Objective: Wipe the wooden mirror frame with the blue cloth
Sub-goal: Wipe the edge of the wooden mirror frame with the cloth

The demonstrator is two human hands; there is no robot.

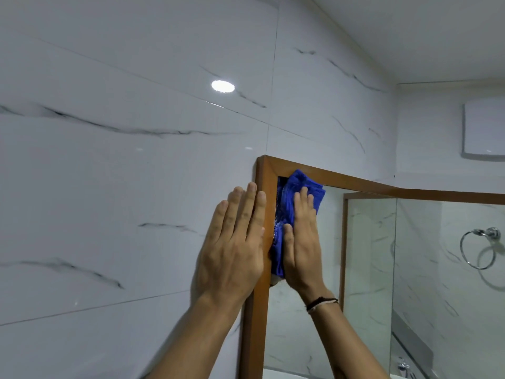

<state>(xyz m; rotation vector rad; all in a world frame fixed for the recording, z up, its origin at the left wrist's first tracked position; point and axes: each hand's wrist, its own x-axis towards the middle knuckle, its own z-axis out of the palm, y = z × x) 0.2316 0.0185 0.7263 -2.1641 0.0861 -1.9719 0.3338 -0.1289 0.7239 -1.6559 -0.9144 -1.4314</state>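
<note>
Near the centre of the picture, the right hand (300,239) lies flat and open, fingers spread, pressing the blue cloth (297,187) against the mirror's upper left corner, beside the wooden frame (263,173). The left hand (235,242) is flat too, holding nothing, braced on the frame's outer edge and the tiled wall (109,187). The cloth looks soft, light and bunched, probably best steered by palm pressure; the frame looks rigid. No writing or brand is readable.

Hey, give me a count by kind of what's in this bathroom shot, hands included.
Hands: 2, left hand and right hand
Blue cloth: 1
Wooden mirror frame: 1
Towel ring: 1
Wrist bracelet: 1
Total: 6
</note>
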